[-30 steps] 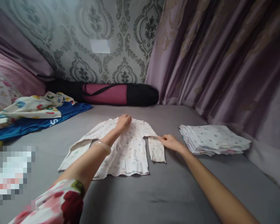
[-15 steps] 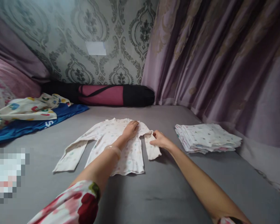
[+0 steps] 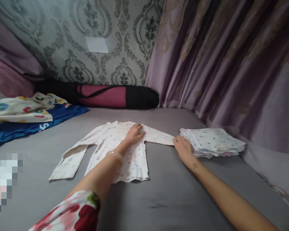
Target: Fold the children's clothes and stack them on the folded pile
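Note:
A small white long-sleeved shirt with a pale print lies spread on the grey bed sheet. My left hand rests flat on its upper right chest, fingers spread. At the cuff of the right-side sleeve is my right hand, its fingers closed on the fabric; that sleeve stretches straight out sideways. The left-side sleeve angles down toward me. My left forearm hides part of the shirt's front. Just beyond my right hand sits a stack of folded printed clothes.
Along the wall lies a long black and maroon bag with a strap. Blue and white patterned clothing is heaped at the left. A blurred-out item sits at the left edge. Purple curtains hang at the right.
My right hand has moved to the right, pulling the bent sleeve out straight toward the stack. My left hand stays on the shirt, with its fingers a little more spread.

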`<state>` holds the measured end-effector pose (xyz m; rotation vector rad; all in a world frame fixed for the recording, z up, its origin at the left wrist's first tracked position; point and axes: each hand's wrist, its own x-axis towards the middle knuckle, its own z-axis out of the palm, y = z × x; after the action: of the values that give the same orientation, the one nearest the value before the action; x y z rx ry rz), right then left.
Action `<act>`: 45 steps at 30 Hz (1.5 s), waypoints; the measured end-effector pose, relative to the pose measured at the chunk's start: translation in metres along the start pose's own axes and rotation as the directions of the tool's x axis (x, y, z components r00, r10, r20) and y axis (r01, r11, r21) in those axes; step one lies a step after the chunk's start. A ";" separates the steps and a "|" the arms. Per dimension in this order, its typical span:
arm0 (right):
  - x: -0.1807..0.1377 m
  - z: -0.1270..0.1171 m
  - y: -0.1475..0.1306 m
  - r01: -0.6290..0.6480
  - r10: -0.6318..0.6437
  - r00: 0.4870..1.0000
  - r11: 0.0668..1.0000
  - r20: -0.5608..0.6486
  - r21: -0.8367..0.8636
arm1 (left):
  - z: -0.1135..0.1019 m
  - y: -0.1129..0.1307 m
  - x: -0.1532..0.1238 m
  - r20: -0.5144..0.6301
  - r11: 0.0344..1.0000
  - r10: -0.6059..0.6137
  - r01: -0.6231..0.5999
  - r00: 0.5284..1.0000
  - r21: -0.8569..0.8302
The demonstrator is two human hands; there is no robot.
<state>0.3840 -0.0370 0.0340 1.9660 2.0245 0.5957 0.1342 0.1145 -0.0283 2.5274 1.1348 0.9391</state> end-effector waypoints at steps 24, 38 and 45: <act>0.068 -0.012 -0.104 -0.109 0.010 0.987 0.769 0.159 0.630 | 0.000 0.018 -0.002 0.203 0.918 -0.084 -0.004 0.976 0.396; 0.006 0.007 -0.035 -0.378 0.271 0.908 0.857 0.319 0.350 | -0.006 0.023 0.004 0.274 0.957 -0.176 0.099 0.946 0.274; 0.021 0.003 -0.026 -0.374 0.240 0.891 0.869 0.384 0.325 | -0.077 -0.006 0.003 0.200 0.940 -0.273 0.305 0.941 -0.151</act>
<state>0.3610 -0.0154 0.0214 2.4521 1.7217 -0.1102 0.0835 0.1164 0.0297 2.1736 1.2607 0.6917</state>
